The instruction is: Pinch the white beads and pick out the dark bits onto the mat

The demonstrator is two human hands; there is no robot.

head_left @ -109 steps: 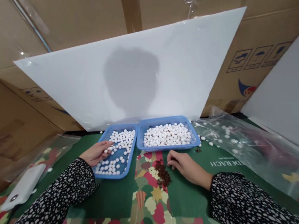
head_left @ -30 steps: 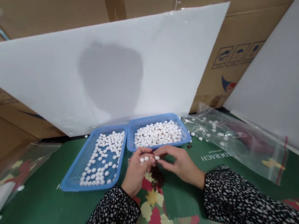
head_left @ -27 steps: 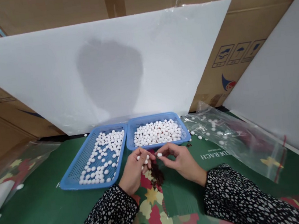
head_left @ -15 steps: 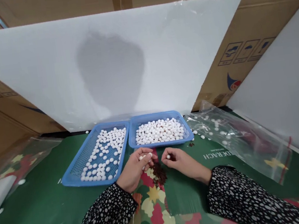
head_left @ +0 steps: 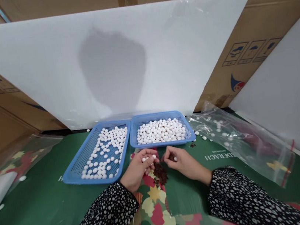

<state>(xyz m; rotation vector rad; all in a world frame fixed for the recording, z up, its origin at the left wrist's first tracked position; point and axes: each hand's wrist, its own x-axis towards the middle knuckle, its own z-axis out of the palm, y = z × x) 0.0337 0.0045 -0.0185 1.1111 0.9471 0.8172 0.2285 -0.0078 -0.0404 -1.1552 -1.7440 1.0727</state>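
Several small white round beads (head_left: pixel 148 159) cupped in left hand (head_left: pixel 137 168); right hand (head_left: pixel 179 161) pinched one bead; judged light, hard, prone to roll, fingertip grip suited.

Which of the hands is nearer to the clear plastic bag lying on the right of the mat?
The right. The right hand is beside the dark red pile, on the side of the plastic bag; the left hand, holding white pieces, is on the pile's far side.

Black sleeves (head_left: pixel 104 223) with white spots, bare hands
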